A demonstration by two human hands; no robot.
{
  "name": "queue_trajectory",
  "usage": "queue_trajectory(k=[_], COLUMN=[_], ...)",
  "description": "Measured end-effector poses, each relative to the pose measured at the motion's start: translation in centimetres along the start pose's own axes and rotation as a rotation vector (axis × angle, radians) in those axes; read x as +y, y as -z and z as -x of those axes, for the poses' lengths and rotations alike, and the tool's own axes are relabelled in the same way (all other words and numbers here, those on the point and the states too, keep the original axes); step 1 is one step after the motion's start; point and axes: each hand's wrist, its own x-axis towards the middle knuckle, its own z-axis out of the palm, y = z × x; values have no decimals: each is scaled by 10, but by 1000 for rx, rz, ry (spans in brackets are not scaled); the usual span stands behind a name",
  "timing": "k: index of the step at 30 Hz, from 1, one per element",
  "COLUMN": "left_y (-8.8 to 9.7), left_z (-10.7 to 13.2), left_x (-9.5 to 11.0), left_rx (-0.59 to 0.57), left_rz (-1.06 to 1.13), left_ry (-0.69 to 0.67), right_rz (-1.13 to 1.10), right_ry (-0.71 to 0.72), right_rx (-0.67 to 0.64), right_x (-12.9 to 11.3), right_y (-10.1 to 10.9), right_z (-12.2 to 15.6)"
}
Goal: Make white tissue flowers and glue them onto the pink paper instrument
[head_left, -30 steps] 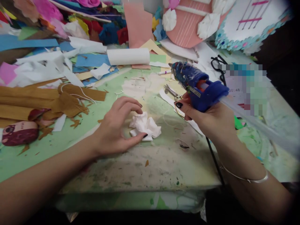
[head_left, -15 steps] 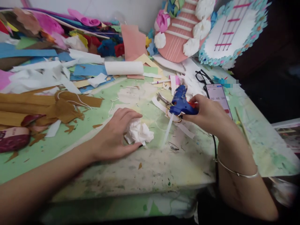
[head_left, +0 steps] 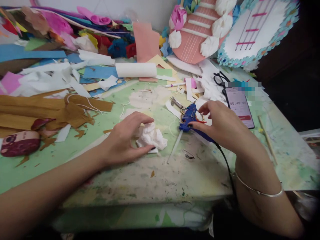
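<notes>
In the head view, my left hand (head_left: 127,141) curves around a crumpled white paper flower (head_left: 151,138), thumb at its near side and fingers behind it. The flower rests on the table. A blue glue gun (head_left: 188,119) lies on its side to the right, a clear glue stick (head_left: 175,146) poking out of it. Beside the gun is my right hand (head_left: 220,121), fingers spread and not wrapped around it; the thumb tip is at the gun's edge. Scissors (head_left: 177,102) with gold handles lie partly under the gun.
A black cord (head_left: 226,163) runs from the gun past the table's front edge. A phone (head_left: 239,108) and black glasses (head_left: 220,79) lie at the right. Paper strips (head_left: 47,78) and a white roll (head_left: 136,70) cover the back left. Two decorated guitar shapes (head_left: 197,33) lean behind.
The glue gun has been lowered onto the table and my right hand has loosened from its handle. My left hand stays at the paper flower. The view has shifted slightly.
</notes>
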Motion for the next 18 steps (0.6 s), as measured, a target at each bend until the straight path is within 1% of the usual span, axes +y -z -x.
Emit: queue_trajectory(k=[2,4,5,7,10,13,15,18], left_y=[1,3,3,4,3,3,4,4], left_z=[-1,-2,-2,-3,-6,-8,-9,-8], left_x=[-1,-3,-3,-5,-6,-3,0,3], left_rx=[24,36,37,38,-10,-82,-97,-92], left_rz=[31,50,47,23,1,15,41,97], left_ry=[-2,29,59,120,215,299,316,310], right_rz=[-168,-287,-307,-276,-207,-210,-230,-269], right_ry=[95,230,288,347,362,365,378,403], right_rx=[47,-9,-36,-53,-60,-125,-156,-161], right_x=[-15,-31,-38,-48,-54,-54,-54,-55], right_y=[-2,-9,-14,-25,-38,-45,-45,-44], right_z=[0,1,1,2,1,-1,-2,0])
